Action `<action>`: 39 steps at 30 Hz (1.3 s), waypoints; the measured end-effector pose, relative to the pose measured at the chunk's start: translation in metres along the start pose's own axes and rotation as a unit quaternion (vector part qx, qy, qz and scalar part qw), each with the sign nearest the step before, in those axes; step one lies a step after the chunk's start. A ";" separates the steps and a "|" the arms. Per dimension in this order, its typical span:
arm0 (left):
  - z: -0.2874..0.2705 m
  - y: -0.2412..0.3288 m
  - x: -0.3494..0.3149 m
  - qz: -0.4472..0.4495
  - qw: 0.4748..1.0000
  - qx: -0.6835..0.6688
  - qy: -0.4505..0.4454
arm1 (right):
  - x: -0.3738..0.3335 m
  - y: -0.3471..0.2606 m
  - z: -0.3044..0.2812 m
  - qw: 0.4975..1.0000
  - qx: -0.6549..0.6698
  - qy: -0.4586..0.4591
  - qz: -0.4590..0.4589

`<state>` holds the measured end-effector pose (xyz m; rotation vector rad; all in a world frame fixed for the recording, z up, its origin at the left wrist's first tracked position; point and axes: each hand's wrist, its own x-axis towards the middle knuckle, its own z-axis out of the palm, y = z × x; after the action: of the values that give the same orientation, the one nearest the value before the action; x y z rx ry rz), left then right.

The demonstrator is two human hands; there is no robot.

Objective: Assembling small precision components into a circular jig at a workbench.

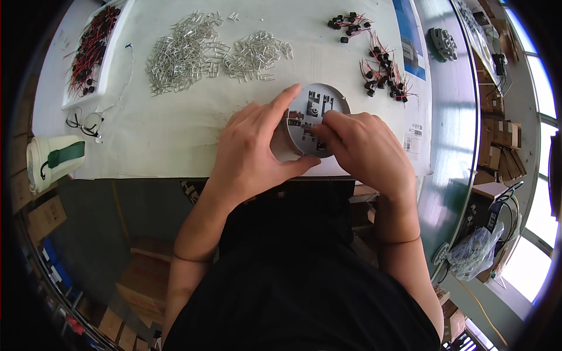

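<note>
Disc [305,121] partly hidden, right hand [367,143] across it

We count 1 round grey case [307,117], with 1 left hand [250,137] and 1 right hand [364,141] at it. Left of the case we see 2 heaps of metal pins [182,55], 1 white tray [111,60] and 1 pair of glasses [91,126]; right of it, 2 clusters of black wired parts [383,65] and 1 blue sheet [408,38].
</note>
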<state>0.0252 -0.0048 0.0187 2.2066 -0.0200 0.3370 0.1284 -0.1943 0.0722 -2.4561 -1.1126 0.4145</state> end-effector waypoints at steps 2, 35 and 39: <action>0.002 -0.003 0.000 0.004 1.000 -0.006 0.007 | 0.002 0.001 0.001 1.000 0.003 0.002 0.000; 0.008 -0.009 -0.004 0.033 0.999 -0.017 0.030 | 0.012 -0.008 -0.010 0.997 -0.060 -0.042 -0.017; 0.007 -0.009 -0.003 0.034 0.999 -0.012 0.025 | 0.015 -0.012 -0.007 0.997 -0.069 -0.040 -0.012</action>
<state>0.0246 -0.0047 0.0070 2.1767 -0.0713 0.4275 0.1332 -0.1775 0.0826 -2.5617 -1.2418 0.4469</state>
